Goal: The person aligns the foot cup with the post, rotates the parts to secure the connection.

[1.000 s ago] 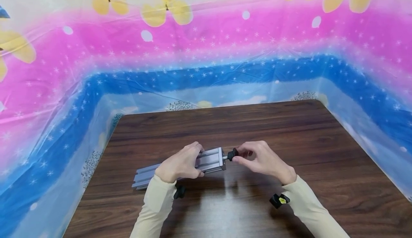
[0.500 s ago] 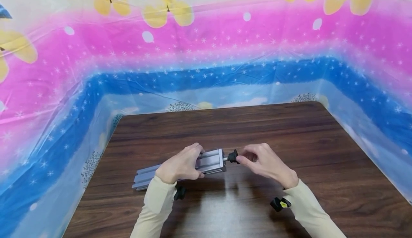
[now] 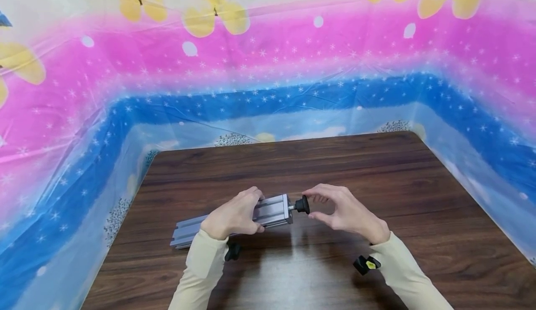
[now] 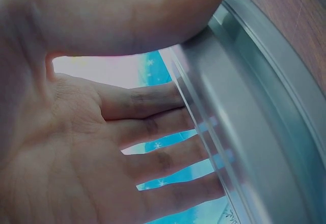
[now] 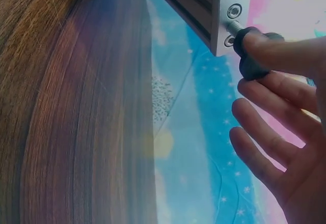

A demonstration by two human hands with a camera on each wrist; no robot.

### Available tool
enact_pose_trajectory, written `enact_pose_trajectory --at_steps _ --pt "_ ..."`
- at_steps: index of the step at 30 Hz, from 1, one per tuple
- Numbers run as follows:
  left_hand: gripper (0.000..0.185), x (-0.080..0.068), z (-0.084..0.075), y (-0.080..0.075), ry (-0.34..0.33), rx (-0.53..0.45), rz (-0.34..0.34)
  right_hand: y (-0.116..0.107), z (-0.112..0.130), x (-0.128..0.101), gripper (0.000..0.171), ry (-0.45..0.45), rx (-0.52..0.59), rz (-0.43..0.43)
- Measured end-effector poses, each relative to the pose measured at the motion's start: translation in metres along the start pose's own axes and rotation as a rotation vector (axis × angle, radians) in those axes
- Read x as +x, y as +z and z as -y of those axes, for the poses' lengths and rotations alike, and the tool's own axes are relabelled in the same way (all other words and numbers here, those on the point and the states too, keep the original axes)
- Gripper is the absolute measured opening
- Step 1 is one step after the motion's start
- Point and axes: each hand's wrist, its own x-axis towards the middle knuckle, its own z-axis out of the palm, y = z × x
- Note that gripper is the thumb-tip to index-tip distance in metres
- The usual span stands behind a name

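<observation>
A silver aluminium profile [image 3: 272, 211] with grooved sides slants over the table, its right end raised in the head view. My left hand [image 3: 234, 213] grips it about the middle, thumb on the near side and fingers on the far side; in the left wrist view the thumb [image 4: 153, 18] presses one edge. Out of the end plate [image 5: 230, 25], which has screw heads in it, comes a threaded rod carrying a black lobed knob [image 3: 302, 204]. My right hand [image 3: 345, 212] holds this knob, index finger at its top and thumb at its lower edge.
Beneath lies a dark wood-grain table [image 3: 335, 161]. A patterned pink and blue cloth [image 3: 268, 68] hangs around its back and sides. Black wrist-worn devices show under the left sleeve [image 3: 205, 263] and the right sleeve [image 3: 406, 268].
My right thumb and index finger have spread from a close pinch at the knob's outer face to a wider hold at its edges. The left hand and profile stay put.
</observation>
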Motion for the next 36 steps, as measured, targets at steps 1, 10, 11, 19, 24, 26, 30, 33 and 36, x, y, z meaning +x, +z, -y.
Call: enact_pose_trajectory --at_steps 1,10,11,19,24,26,30,33,36 --pt "0.053 0.000 0.000 0.000 -0.005 0.000 0.003 0.000 0.000 0.000 0.045 0.004 0.005 0.001" --pt "0.054 0.000 0.000 0.000 -0.014 -0.002 0.004 0.003 0.001 0.003 0.016 0.071 0.056 0.023" --pt "0.054 0.000 0.000 0.000 -0.015 -0.003 0.002 0.003 0.001 0.004 0.013 0.080 0.056 0.026" --pt "0.053 -0.001 0.001 0.001 -0.016 -0.006 0.002 0.010 0.000 0.005 0.021 0.158 0.029 0.028" --pt "0.051 -0.002 0.001 0.001 -0.015 -0.011 0.011 0.011 0.002 0.002 0.033 0.212 0.020 0.037" --pt "0.051 -0.002 0.001 0.000 -0.013 -0.011 0.011 0.010 0.003 0.001 0.029 0.209 0.004 0.031" --pt "0.051 -0.002 0.002 0.001 -0.007 -0.015 0.012 0.006 0.003 -0.003 0.017 0.139 -0.013 0.005" --pt "0.052 -0.002 0.002 0.001 -0.012 -0.017 0.012 0.004 0.002 -0.003 0.050 0.058 0.005 0.005" --pt "0.054 -0.001 0.002 0.001 -0.009 -0.014 0.005 0.003 0.001 -0.002 0.058 0.000 0.013 0.012"
